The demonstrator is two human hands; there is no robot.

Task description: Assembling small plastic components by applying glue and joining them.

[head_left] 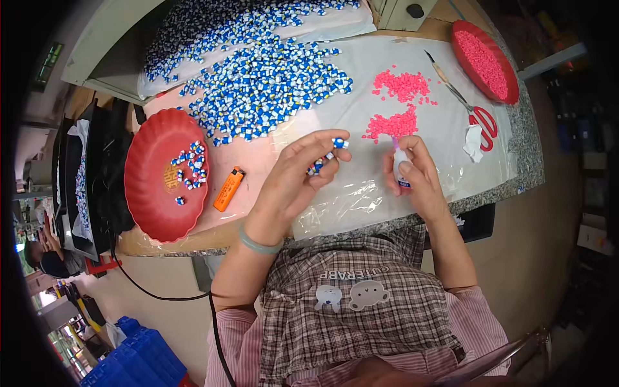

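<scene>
My left hand pinches a small blue-and-white figurine between thumb and fingertips, and a few more of the same kind are tucked in its curled fingers. To its right, my right hand grips a small white glue bottle with a purplish nozzle that points away from me. The nozzle tip is beside a cluster of tiny pink pieces on the white sheet. A second pink cluster lies farther back. Beyond my left hand spreads a large heap of blue-and-white figurines.
A red scalloped dish with several figurines stands at left, beside an orange lighter. At right lie red-handled scissors, crumpled white paper and a red dish of pink pieces. The granite table edge runs nearest me.
</scene>
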